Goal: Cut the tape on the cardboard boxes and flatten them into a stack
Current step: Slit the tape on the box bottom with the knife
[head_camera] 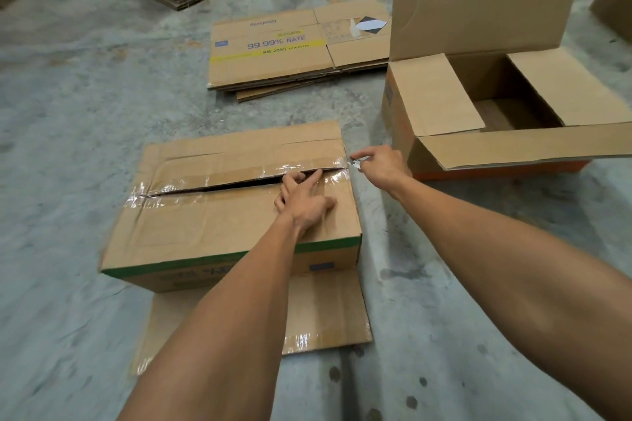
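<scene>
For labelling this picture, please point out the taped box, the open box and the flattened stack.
taped box (191,232): head view, bare top flap.
open box (431,96): head view, left inner flap.
flattened stack (273,63): head view, top sheet.

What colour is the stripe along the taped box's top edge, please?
Green, on the taped box, seen in the head view.

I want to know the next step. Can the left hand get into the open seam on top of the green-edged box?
Probably yes. The left hand lies on the green-edged box, fingertips already at the split seam, with nothing between. The right hand is off at the box's corner.
</scene>
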